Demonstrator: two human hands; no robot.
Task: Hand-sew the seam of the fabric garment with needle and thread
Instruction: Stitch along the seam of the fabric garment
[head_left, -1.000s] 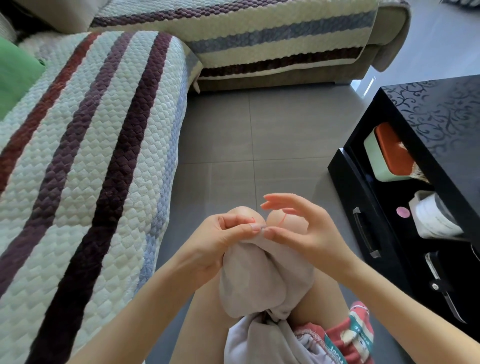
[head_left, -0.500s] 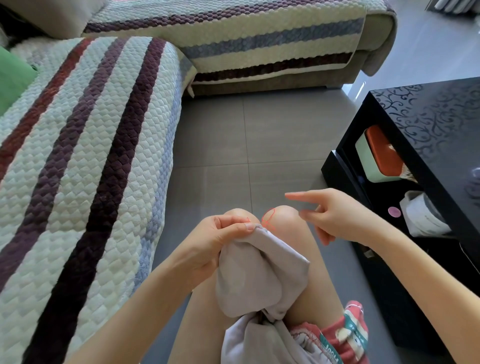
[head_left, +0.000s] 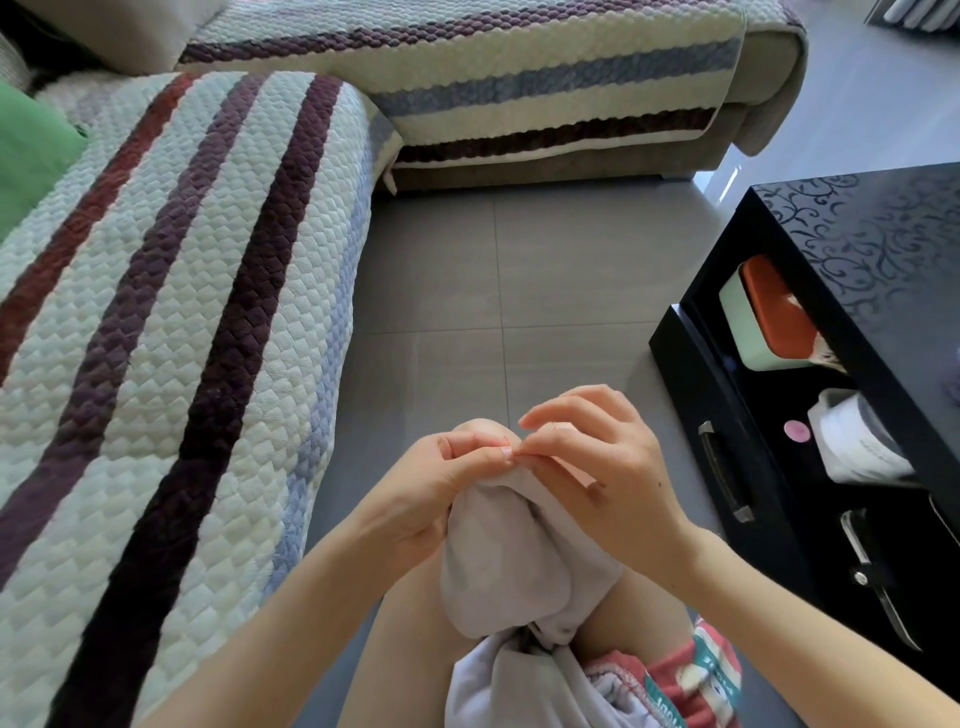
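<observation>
A pale grey-lilac garment (head_left: 511, 561) is draped over my knees in the lower middle of the head view. My left hand (head_left: 431, 488) pinches its top edge between thumb and forefinger. My right hand (head_left: 608, 467) meets it fingertip to fingertip at that edge, thumb and forefinger pinched together, the other fingers raised. A trace of red thread (head_left: 506, 453) shows at the pinch. The needle is too small to make out.
A striped quilted sofa (head_left: 171, 322) fills the left and back. On the right a black cabinet (head_left: 878, 239) stands with an open drawer (head_left: 727, 467) holding an orange-lidded box (head_left: 769, 317), a white roll and scissors (head_left: 878, 587). Grey floor tiles lie ahead.
My right hand, which had pulled away to the right with the red thread looping, has come back to the fabric edge and pinches beside my left fingertips. The left hand kept its hold.
</observation>
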